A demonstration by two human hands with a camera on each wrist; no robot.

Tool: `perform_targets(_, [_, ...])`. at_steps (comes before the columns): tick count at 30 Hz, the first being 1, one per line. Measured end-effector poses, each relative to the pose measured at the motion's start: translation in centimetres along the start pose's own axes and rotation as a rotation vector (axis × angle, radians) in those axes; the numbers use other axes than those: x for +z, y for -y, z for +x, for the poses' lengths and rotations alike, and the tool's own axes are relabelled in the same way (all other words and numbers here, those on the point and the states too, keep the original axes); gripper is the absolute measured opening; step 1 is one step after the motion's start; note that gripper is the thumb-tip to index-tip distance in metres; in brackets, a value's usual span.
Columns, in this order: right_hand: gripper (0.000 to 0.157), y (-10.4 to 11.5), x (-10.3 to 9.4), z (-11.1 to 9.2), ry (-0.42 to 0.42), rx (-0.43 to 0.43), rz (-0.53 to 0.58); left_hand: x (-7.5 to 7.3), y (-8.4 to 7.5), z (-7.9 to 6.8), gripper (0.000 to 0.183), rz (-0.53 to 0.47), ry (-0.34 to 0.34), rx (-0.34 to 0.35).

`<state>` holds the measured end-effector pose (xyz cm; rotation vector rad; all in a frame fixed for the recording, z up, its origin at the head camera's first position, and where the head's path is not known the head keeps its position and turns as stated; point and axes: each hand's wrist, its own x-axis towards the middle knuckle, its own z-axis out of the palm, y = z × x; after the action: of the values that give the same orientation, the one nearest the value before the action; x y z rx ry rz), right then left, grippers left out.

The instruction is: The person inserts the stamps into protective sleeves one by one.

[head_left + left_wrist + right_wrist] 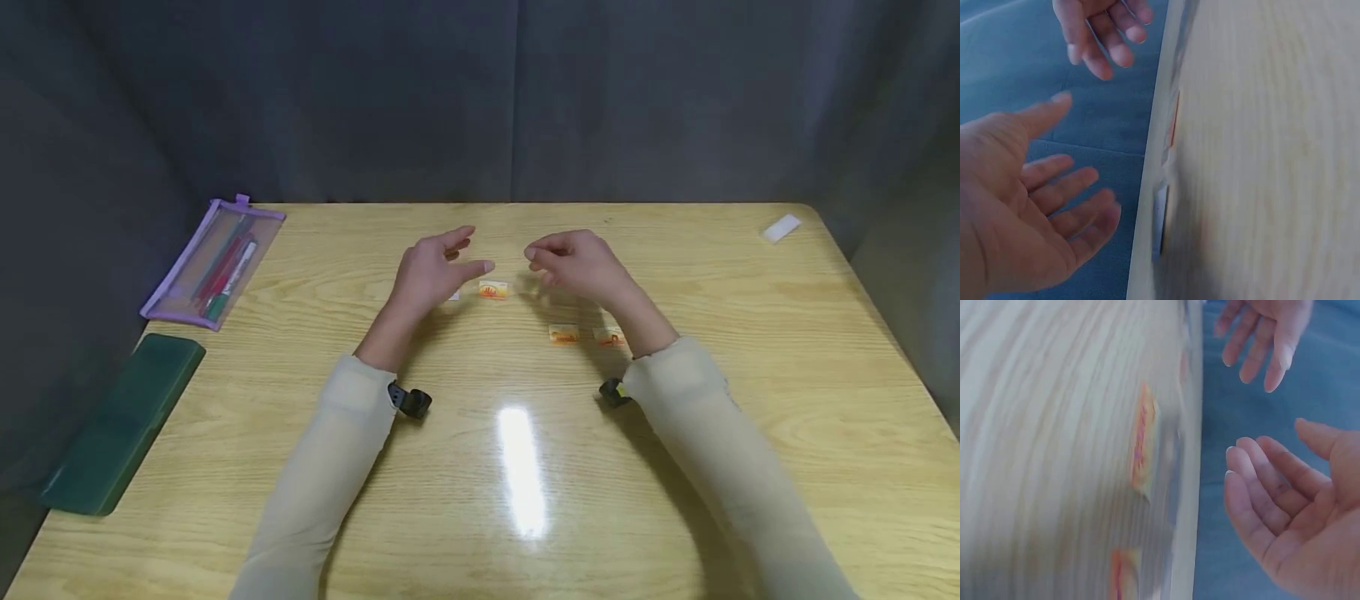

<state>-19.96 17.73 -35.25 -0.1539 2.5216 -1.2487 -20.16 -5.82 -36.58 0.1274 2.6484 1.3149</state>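
My left hand (429, 268) hovers above the table, its fingers loosely bent and thumb apart, holding nothing. Just beyond the thumb lies a small flat orange-and-white card (493, 290). A whitish piece (454, 296) is mostly hidden by that hand; the left wrist view shows this pale piece (1160, 219) flat on the wood. Across from it, my right hand (583, 262) is also raised; its relaxed, slightly curled fingers appear bare in the right wrist view. Below the right hand are two more orange cards, one card (564, 333) uncovered and another card (609, 336) partly behind the wrist.
On the left, a purple-edged mesh pouch (180, 292) contains several pens, with a dark green case (123, 425) nearer me. A small white block (782, 227) lies at the far right corner. Dark curtains (517, 100) border the wooden table (450, 500).
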Motion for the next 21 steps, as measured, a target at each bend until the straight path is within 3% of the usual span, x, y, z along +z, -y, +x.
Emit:
perform_targets(4, [0.049, -0.9, -1.6, -1.0, -0.019, -0.048, 0.068, 0.0, -0.1, 0.0, 0.077, 0.007, 0.040, 0.071])
perform_targets(12, [0.056, -3.2, -3.7, -4.4, -0.014, -0.078, -0.011, -0.3, 0.5, -0.7, 0.082, 0.085, 0.072, 0.142])
perform_targets(21, [0.057, -5.3, -4.1, -6.8, 0.015, -0.071, -0.049, 0.4, 1.3, -0.9, 0.080, 0.057, 0.112, 0.176])
